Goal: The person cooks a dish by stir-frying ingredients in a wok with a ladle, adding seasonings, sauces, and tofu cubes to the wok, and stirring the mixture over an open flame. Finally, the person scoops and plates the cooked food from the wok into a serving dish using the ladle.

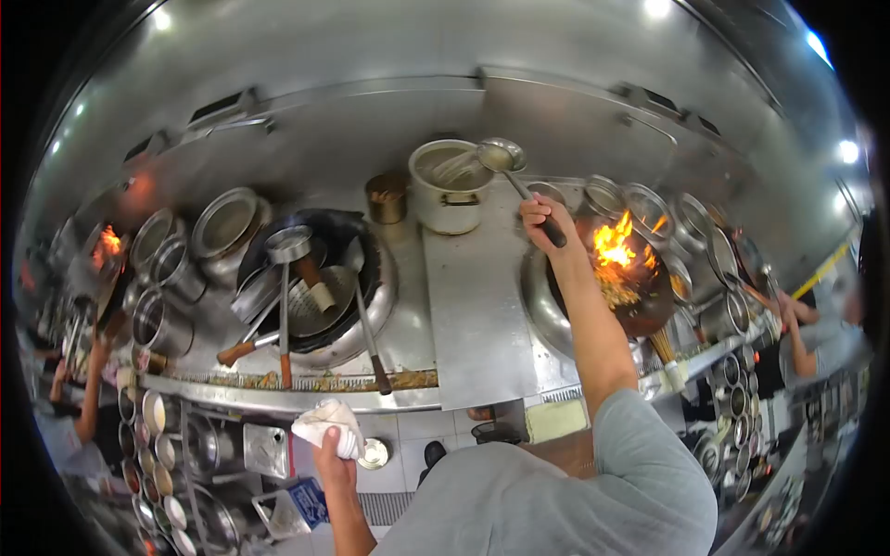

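Beside the right rim of the pale pot (445, 216), a ladle (501, 156) is held over the worktop (477, 320), its bowl overlapping the pot's edge in this view; whether the two touch cannot be told. The handle slants down into the right hand (549, 221), whose fingers curl around it, and the dark end of the grip pokes out past the palm. Low before the worktop's front edge, the left hand (337, 468) has its fingers closed on a folded white cloth (330, 424), which bunches above them. Right of the raised forearm, flames (612, 243) rise over food (619, 289) in a wok (649, 317); left of the pot, a second wok (357, 229) holds several utensils (284, 324).
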Tool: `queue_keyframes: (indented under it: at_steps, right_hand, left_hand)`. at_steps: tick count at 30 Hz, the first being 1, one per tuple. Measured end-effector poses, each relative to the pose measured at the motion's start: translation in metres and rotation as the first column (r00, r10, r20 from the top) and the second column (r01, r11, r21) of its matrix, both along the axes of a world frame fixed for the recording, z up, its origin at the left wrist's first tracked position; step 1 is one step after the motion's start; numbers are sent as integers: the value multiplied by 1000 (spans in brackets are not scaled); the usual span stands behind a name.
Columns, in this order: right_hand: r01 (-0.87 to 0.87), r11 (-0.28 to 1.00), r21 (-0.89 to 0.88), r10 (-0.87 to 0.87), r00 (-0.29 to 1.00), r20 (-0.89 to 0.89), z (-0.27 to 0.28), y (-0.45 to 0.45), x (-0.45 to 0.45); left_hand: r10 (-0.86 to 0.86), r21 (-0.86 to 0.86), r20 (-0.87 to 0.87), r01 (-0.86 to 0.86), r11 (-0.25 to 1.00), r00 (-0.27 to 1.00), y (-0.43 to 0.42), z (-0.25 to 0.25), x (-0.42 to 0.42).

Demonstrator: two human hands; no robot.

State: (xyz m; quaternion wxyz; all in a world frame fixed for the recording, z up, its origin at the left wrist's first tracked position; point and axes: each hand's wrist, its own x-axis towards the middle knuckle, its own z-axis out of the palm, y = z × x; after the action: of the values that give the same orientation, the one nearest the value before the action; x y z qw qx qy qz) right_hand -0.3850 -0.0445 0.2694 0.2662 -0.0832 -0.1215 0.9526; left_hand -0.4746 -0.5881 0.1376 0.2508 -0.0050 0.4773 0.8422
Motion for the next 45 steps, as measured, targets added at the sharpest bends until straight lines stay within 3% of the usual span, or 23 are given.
queue_keyframes:
  at_steps: [5, 9, 11, 14, 15, 17, 18, 19, 21, 22, 23, 26, 27, 28, 29, 31, 32, 33, 35, 36, 38, 42, 45]
  right_hand:
    - [32, 999, 33, -31, 999, -31, 39, -34, 119]
    - [1, 1000, 28, -8, 963, 269, 31, -38, 216]
    - [96, 963, 252, -209, 858, 470, 18, -51, 261]
    - [102, 967, 232, -228, 751, 619, 1, -56, 305]
    - [130, 980, 153, -194, 812, 551, -17, -49, 318]
    - [156, 980, -123, -129, 971, 200, -74, -23, 334]
    - [179, 967, -180, -176, 984, 28, -102, -21, 341]
    - [366, 926, -95, -366, 930, 25, -119, -27, 335]
    - [369, 929, -36, -329, 865, 380, -132, -35, 338]
    - [380, 907, 180, -417, 758, 501, -122, -57, 342]
    - [291, 873, 391, -487, 543, 684, -110, -73, 350]
    - [-30, 783, 621, -602, 214, 769, -102, -103, 384]
    - [-181, 726, 663, -659, 90, 747, -102, -110, 395]
    - [-410, 519, 750, -829, -29, 558, -149, -93, 420]
    - [-412, 520, 748, -828, -27, 561, -139, -97, 423]
    - [-682, 383, 623, -902, -130, 412, -114, -108, 431]
    - [-707, 371, 602, -897, -106, 429, -109, -108, 436]
    - [-684, 473, 555, -824, -121, 554, -75, -115, 432]
    - [-750, 276, 602, -897, 24, 442, -91, -102, 465]
    - [-750, 273, 603, -899, 24, 437, -81, -107, 473]
    - [-826, -29, 564, -924, 236, 299, -57, -121, 486]
    - [-847, -16, 531, -872, 272, 406, -51, -120, 489]
    - [-941, 140, 309, -871, 31, 490, -92, -83, 455]
  left_hand:
    - [-194, 47, -64, 197, 979, 979, 53, 13, 21]
    - [-297, 149, -25, 298, 943, 954, 85, -4, 34]
    - [-382, 162, -31, 381, 910, 924, 95, 11, 49]
    - [-480, 162, -27, 477, 864, 877, 110, -3, 60]
    - [-516, 148, -13, 512, 846, 856, 113, -10, 66]
    - [-567, 161, -8, 561, 812, 824, 132, 9, 89]
    - [-596, 116, -36, 596, 795, 802, 138, 8, 98]
    - [-619, 67, -65, 623, 780, 783, 144, 9, 106]
    - [-635, 71, -83, 640, 765, 768, 148, 19, 124]
    - [-644, 69, -52, 646, 761, 764, 146, 13, 128]
    - [-655, 73, -25, 654, 753, 755, 146, 5, 129]
    - [-711, 85, -59, 713, 696, 701, 149, -2, 138]
    - [-727, 83, -54, 728, 680, 685, 149, -1, 143]
    - [-706, 71, -65, 709, 701, 705, 149, -9, 144]
    - [-704, 70, -61, 707, 704, 707, 148, -7, 145]
    - [-776, 103, 9, 772, 628, 630, 147, 1, 146]
    - [-708, 95, 24, 703, 705, 706, 144, -35, 139]
    - [-712, 96, 24, 708, 700, 701, 143, -33, 139]
    - [-655, 20, 56, 655, 755, 754, 146, -27, 138]
    - [-655, 24, 52, 655, 755, 753, 147, -28, 137]
    - [-558, -64, -14, 556, 829, 830, 150, -30, 133]
    - [-528, -43, 12, 528, 848, 849, 147, -27, 125]
    - [-535, -24, 27, 535, 844, 845, 151, -26, 130]
